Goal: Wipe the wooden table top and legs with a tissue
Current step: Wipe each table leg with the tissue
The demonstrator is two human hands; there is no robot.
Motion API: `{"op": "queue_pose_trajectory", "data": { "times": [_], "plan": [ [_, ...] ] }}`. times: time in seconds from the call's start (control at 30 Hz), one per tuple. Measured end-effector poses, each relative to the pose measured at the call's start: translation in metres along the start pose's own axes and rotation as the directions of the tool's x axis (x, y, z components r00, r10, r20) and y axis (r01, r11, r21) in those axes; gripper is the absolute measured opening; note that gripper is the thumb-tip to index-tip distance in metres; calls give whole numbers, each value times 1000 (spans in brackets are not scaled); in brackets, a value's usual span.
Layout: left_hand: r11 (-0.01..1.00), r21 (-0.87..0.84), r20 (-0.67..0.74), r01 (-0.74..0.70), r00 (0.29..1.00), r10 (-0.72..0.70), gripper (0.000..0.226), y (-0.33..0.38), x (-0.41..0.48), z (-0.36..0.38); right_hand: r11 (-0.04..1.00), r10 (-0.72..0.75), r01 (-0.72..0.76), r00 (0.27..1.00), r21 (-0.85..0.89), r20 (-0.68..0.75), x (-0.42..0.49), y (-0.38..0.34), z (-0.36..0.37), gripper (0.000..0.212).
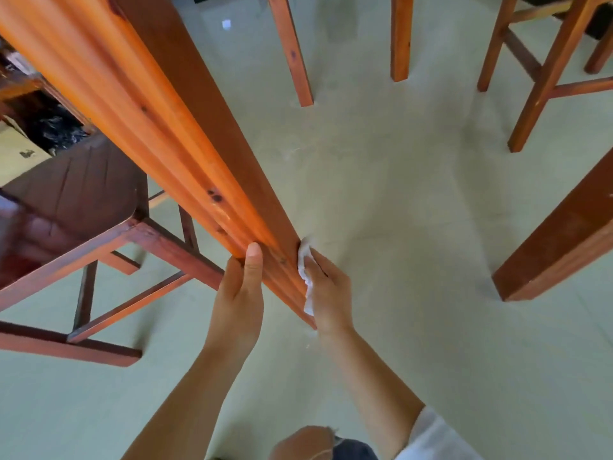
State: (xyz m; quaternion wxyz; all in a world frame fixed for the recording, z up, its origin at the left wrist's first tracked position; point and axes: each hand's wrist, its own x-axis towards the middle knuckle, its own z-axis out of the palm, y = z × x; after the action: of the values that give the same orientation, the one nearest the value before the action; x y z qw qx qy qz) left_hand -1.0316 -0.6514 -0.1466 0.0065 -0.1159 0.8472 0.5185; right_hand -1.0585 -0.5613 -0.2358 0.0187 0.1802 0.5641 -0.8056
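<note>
An orange-brown wooden table leg slants from the upper left down to the floor near the frame's middle. My left hand grips its lower end from the left, thumb lying along the front face. My right hand presses a white crumpled tissue against the leg's right side, close to the foot. The tissue shows only as a strip between palm and wood.
A dark wooden chair stands at the left beside the leg. Another table leg stands at the right, and further legs and a stool frame at the back. Pale floor lies between them. My knee shows at the bottom.
</note>
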Motion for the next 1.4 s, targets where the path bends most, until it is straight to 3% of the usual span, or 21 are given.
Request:
{"op": "queue_pose_trajectory", "data": {
  "times": [0.07, 0.17, 0.23, 0.3, 0.37, 0.47, 0.63, 0.73, 0.8, 0.93, 1.0, 1.07, 1.17, 1.27, 1.4],
  "plan": [
    [1000, -6, -6, 14, 1000, -14, 57, -8, 3, 3, 994, -76, 74, 997, 77, 20, 0, 4, 8, 17],
    [1000, 2, -7, 27, 1000, -27, 51, -18, 6, 8, 988, -125, 128, 991, 83, -43, 11, 41, 7, 37],
    [1000, 15, -15, 24, 1000, -24, 46, -23, 7, 11, 996, -18, 26, 995, 82, -98, 19, 67, -3, 38],
    [1000, 9, -32, 15, 999, -15, 48, -27, 8, 13, 990, 136, -127, 980, 68, -144, 28, 94, -17, 16],
    [1000, -8, -59, -8, 998, 8, 53, -30, 9, 15, 953, 296, -302, 940, -7, -166, 37, 123, -34, 23],
    [999, -32, -80, -3, 997, 0, 41, -32, 11, 17, 876, 437, -464, 879, -132, -194, 46, 147, -51, 17],
    [999, -29, -72, -27, 997, 25, 48, -37, 12, 21, 918, 333, -379, 895, -113, -297, 51, 158, -42, 25],
    [999, -31, -78, -21, 997, 19, 42, -35, 12, 21, 874, 350, -417, 897, -249, -271, 56, 162, -50, 26],
    [999, -24, -66, 22, 998, -23, 37, -32, 10, 21, 870, 369, -427, 896, -249, -246, 59, 155, -56, 29],
    [978, -9, 65, 210, 976, -209, 64, -21, -6, 36, 919, 361, -383, 912, -91, -194, 54, 123, -75, 29],
    [930, 39, 168, 365, 915, -366, 50, -14, -15, 49, 932, 362, -360, 918, 43, -161, 44, 99, -96, 30],
    [903, 37, 212, 427, 880, -425, 40, 0, -19, 66, 944, 327, -318, 938, 93, -114, 32, 65, -124, 29],
    [930, 97, 233, 353, 901, -366, 56, 32, -20, 100, 966, 248, -237, 963, 103, -106, 14, 10, -174, 23],
    [976, 169, 318, 137, 930, -185, 49, 79, -26, 142, 987, 142, -123, 969, 101, -204, -2, -46, -225, 24],
    [986, 136, 478, -94, 878, 18, 50, 131, -43, 190, 998, 26, -4, 942, 68, -334, -44, -116, -281, 32]
  ]
}}
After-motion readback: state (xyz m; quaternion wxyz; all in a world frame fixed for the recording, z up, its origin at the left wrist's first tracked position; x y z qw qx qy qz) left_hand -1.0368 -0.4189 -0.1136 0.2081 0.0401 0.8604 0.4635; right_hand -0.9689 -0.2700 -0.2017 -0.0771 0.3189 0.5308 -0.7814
